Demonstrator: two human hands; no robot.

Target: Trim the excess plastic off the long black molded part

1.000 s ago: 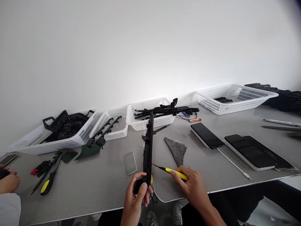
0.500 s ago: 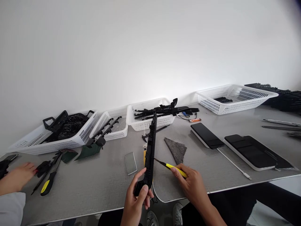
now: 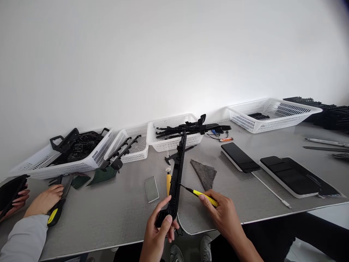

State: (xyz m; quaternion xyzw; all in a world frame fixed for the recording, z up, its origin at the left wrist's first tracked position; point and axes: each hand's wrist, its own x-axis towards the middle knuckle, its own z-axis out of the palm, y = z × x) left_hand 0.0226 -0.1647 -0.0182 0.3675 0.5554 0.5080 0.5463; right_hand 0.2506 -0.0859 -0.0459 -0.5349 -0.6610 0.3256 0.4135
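Landmark: gray triangular cloth point(image 3: 204, 174), lying on the gray surface point(image 3: 114, 211).
Black strip point(image 3: 177, 174): long, ribbed part, held at a slant to the left of the cloth.
Left hand point(image 3: 158, 229): left of the cloth and nearer the wearer; gripping the strip's near end, thumb on its face, forefinger along one side.
Right hand point(image 3: 222, 209): just on the near side of the cloth; closed around the yellow handle of a thin-tipped tool point(image 3: 204, 197).
Tool tip: left of the cloth, at the strip's right edge; contact cannot be told.
Yellow-handled item point(image 3: 168, 183): left of the cloth, partly hidden behind the strip.
Gray slab point(image 3: 152, 189): left of the cloth, beyond the strip, lying flat.
White basket point(image 3: 163, 145): beyond the cloth, to its left; dark parts inside, some over the rim.
Phone point(image 3: 241, 157): right of the cloth, screen up.
Co-worker's hand point(image 3: 45, 200): well left of the cloth, beside a black-and-yellow handle point(image 3: 56, 214).
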